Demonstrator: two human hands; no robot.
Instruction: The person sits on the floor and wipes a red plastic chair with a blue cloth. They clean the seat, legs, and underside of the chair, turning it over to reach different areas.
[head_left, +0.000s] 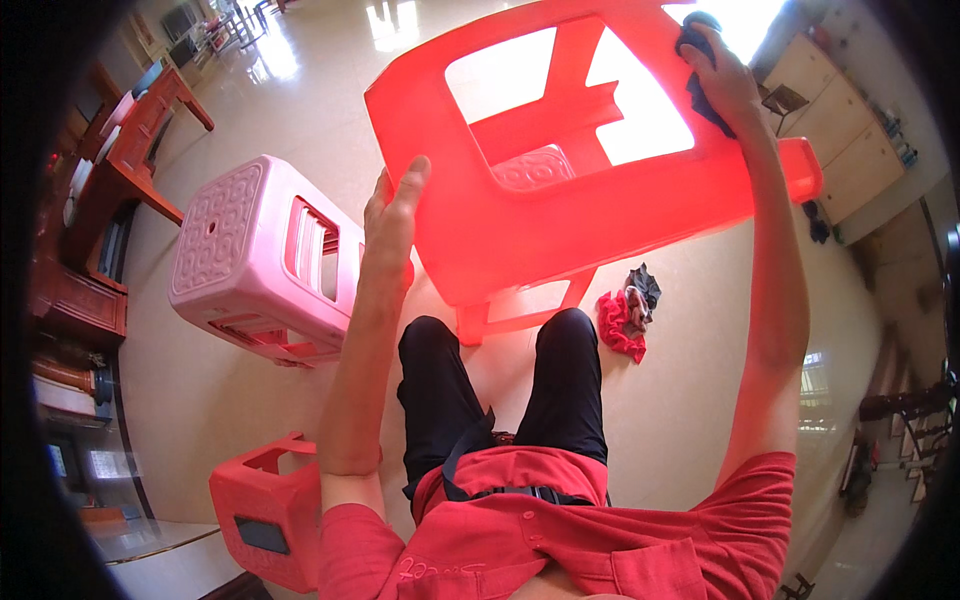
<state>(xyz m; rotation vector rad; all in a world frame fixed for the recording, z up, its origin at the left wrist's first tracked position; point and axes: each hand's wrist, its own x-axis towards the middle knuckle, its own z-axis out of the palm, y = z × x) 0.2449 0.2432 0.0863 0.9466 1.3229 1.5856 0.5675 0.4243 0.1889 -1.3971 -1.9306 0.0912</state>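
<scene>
A red plastic stool (480, 225) is held up and tilted in front of me, one side with its large opening facing me. My left hand (394, 214) grips its left edge, the thumb lying on the near face. At the upper right, my right hand (720, 75) holds a dark cloth (701, 97) against the stool's surface. Through the opening, a patterned panel of the stool shows. Beyond my knees, on the floor at the right, lie crumpled red and dark cloths (626, 315).
Pink plastic stools (217, 225), apparently stacked, lie on their side at the left. A smaller red stool (300, 517) is at the lower left. Wooden furniture (142, 150) lines the far left, and pale cabinets (840, 112) stand at the upper right.
</scene>
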